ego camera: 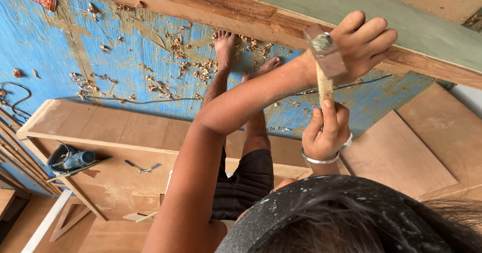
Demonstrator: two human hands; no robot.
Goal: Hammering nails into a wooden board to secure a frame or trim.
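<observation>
Your right hand (326,130) has its grip closed around the lower end of the wooden hammer handle (325,87), thumb pointing up along it. Its long axis runs straight up from this grip to the metal hammer head (324,52). Your left hand (364,44) is curled shut just beside the head, on its right, touching the wooden beam (241,9); what it pinches, you cannot tell.

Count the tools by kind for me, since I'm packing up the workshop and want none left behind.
Hammer, held in the right hand with the left hand beside its head: 1
Blue power saw on the plywood board: 1
Pliers on the same board: 1
Total: 3
</observation>
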